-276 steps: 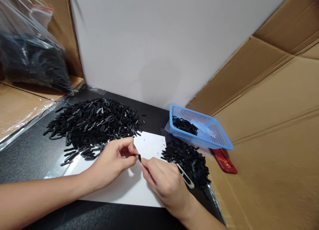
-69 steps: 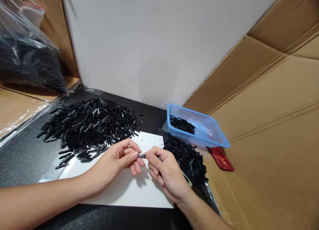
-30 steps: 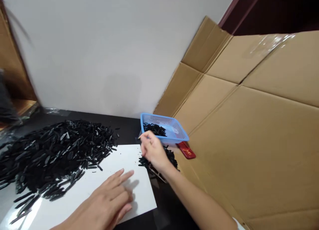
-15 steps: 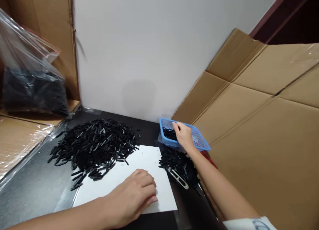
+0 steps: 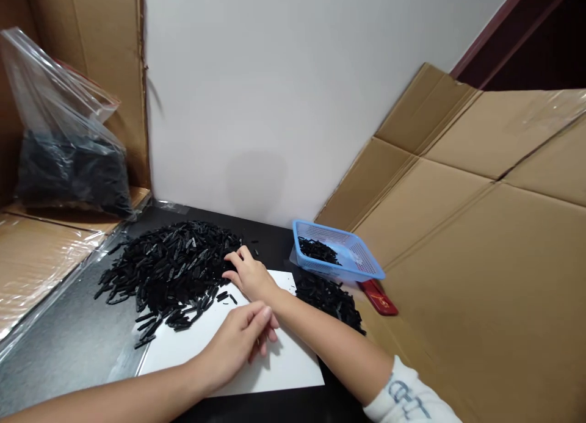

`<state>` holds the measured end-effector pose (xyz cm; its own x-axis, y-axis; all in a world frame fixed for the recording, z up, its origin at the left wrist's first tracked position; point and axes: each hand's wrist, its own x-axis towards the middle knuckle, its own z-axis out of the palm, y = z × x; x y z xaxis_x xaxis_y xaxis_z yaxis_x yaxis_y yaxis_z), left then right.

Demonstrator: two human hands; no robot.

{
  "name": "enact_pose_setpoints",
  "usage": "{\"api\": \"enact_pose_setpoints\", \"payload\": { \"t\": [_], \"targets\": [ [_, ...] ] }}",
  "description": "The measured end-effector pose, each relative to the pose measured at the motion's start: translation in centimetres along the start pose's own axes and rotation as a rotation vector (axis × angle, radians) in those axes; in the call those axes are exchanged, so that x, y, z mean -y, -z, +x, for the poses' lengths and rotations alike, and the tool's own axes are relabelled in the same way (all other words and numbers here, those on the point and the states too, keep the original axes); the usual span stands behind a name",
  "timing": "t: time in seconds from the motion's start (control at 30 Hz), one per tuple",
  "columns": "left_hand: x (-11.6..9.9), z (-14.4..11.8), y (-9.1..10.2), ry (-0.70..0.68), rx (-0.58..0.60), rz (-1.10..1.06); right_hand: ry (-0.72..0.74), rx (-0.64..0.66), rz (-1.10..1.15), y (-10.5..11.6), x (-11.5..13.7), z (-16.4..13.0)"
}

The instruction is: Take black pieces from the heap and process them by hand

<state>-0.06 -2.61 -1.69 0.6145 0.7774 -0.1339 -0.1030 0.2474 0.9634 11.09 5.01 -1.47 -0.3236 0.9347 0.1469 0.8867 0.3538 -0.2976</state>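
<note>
My right hand (image 5: pixel 251 276) reaches across the white sheet (image 5: pixel 196 356) to the right edge of a large pile of small black strips (image 5: pixel 169 264). Its thumb and fingers are apart, with the fingertips at the strips and nothing visibly held. Nearer to me, my left hand (image 5: pixel 240 340) hovers over the sheet with fingers curled and the thumb against the index finger. Whatever may be inside that curl is hidden. A few loose strips (image 5: pixel 223 296) lie on the paper just below my right hand.
A blue plastic basket (image 5: pixel 339 270) holding black strips stands at the right back. In front of it lie a smaller strip pile (image 5: pixel 329 298) and a red object (image 5: pixel 378 298). A clear bag (image 5: pixel 73 166) of black material sits left. Cardboard (image 5: pixel 458 258) borders the right.
My right hand has left the blue basket and moved left to the big pile, its fingers spreading. My left hand has turned, bringing its thumb up. My right forearm now covers the pale slotted tool.
</note>
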Motion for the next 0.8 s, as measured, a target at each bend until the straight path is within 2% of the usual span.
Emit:
{"api": "enact_pose_setpoints", "payload": {
  "t": [0.13, 0.27, 0.43, 0.57, 0.7, 0.8],
  "targets": [
    [0.2, 0.8, 0.3, 0.090, -0.105, -0.205, 0.051, 0.037, -0.009, 0.6, -0.4, 1.0],
    [-0.5, 1.0, 0.7, 0.164, -0.150, -0.350, 0.081, 0.042, 0.015, 0.8, -0.4, 1.2],
    [-0.9, 1.0, 1.1, 0.215, -0.187, -0.469, 0.118, -0.032, 0.096, 1.2, -0.5, 1.8],
    [-1.3, 1.2, 1.5, 0.218, -0.207, -0.539, 0.188, -0.106, 0.158, 3.3, -1.1, 2.4],
    [-1.9, 1.4, 1.8, 0.199, -0.208, -0.608, 0.297, -0.118, 0.194, 5.4, -0.8, 0.6],
    [-2.3, 1.5, 1.6, 0.186, -0.211, -0.643, 0.405, -0.047, 0.172, 6.0, 0.4, -1.8]
  ]
}}
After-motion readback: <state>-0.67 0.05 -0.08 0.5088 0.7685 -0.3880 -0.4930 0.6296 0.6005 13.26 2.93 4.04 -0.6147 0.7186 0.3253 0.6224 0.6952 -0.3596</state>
